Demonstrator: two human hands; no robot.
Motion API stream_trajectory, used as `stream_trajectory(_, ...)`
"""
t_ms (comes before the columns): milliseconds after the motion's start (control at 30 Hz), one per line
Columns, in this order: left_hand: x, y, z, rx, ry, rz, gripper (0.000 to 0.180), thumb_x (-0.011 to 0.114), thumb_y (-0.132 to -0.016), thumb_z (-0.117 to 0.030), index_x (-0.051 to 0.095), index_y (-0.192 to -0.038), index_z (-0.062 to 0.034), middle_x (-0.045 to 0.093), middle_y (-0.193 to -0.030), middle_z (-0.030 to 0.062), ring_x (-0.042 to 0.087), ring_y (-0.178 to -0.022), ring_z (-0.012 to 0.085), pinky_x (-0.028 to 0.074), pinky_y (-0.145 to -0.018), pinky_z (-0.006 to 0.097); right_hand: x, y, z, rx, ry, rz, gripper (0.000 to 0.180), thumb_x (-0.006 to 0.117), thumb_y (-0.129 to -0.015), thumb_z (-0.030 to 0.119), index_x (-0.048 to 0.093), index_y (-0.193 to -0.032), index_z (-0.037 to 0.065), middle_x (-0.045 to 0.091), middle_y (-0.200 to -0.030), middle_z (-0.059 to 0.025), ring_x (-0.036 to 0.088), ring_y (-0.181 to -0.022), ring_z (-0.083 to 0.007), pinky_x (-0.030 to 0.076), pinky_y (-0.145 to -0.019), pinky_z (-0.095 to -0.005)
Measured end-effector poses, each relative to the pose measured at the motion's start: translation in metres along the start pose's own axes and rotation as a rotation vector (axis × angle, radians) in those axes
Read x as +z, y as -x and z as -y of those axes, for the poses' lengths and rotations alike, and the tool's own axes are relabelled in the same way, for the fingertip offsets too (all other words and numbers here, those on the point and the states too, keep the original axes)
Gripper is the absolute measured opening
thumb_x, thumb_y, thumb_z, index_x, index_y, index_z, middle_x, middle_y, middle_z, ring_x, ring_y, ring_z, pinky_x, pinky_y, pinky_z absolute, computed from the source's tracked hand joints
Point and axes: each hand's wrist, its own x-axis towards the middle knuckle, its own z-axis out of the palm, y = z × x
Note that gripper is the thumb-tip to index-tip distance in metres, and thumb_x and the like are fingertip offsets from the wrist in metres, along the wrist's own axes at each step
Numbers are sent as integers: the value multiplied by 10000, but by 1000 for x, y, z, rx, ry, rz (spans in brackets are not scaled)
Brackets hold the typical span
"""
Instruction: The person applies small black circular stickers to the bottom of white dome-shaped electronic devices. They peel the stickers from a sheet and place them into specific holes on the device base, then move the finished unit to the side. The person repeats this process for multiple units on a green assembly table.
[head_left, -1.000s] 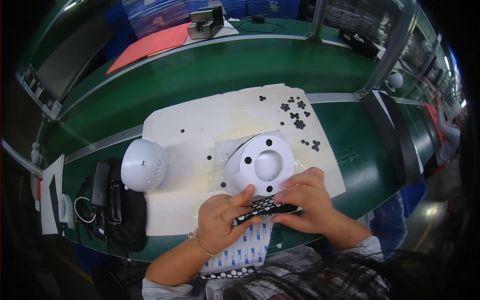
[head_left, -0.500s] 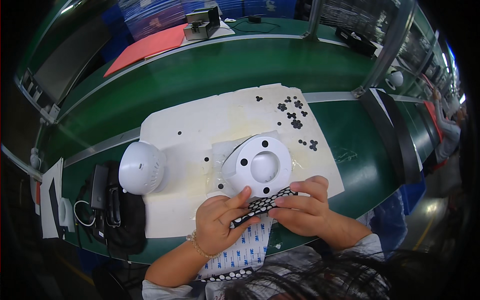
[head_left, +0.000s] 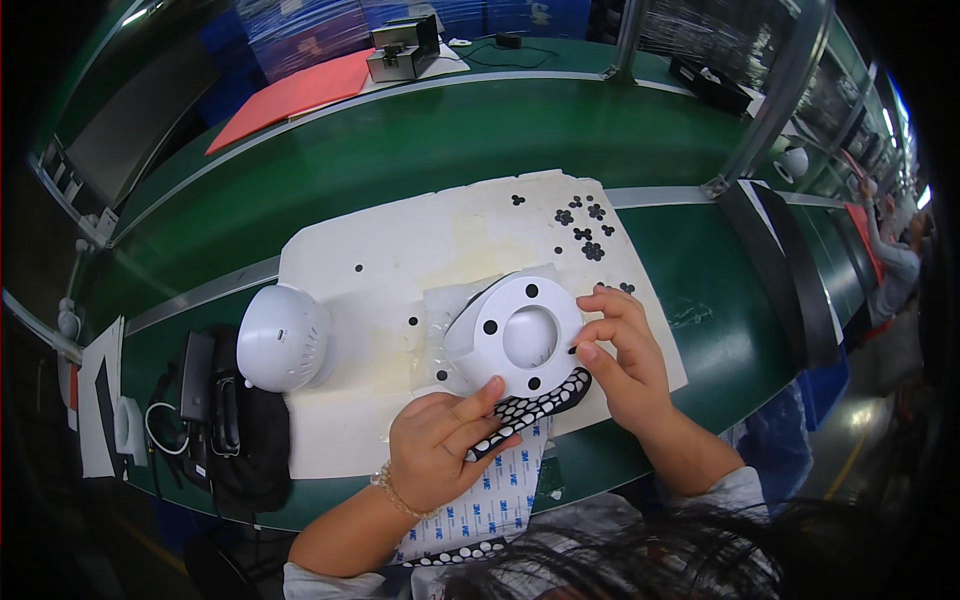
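My left hand (head_left: 435, 452) is closed on a bent black strip (head_left: 545, 403) covered in white round spots, holding it near the front of the cardboard. Just beyond it lies a white plastic base (head_left: 470, 348) with a round opening and several black dots on its face. My right hand (head_left: 632, 365) is at the base's right edge, its thumb and index finger pinched on a small black round pad (head_left: 572, 350). Below the left hand hangs a white backing sheet (head_left: 500, 500) with blue print. A white rounded housing (head_left: 280, 338) with slots stands to the left.
Loose black pads (head_left: 593, 252), some in clusters, are on the white cardboard (head_left: 380, 225) at its far right. Left of it sit a black bag (head_left: 262, 450) and a dark device (head_left: 198, 372). A metal box (head_left: 400, 60) and a red sheet (head_left: 290, 98) lie at the back.
My right hand has let go of the strip and moved up and right to the base's edge, with a small black pad in its fingertips. The left hand still holds the strip.
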Motion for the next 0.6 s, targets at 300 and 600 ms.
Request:
stream_trajectory(300,1,1,-2,2,-42,-10,330,765,-556,-88,546,-800,-47,558,-1162,128,615,-678,194,477,-593,303,-7,10,6,-321,636,-61,182,621,-760,140,626,-937,99,519,-1105,-93,412,-1095,-297,310,-921,-418)
stream_trajectory(600,-3,1,-1,24,-10,39,279,744,-571,-98,582,-790,-39,580,-1129,101,609,-686,188,478,-594,302,4,-8,-5,686,-819,193,242,603,-797,178,601,-975,15,597,-934,-57,534,-871,-128,408,-762,-255)
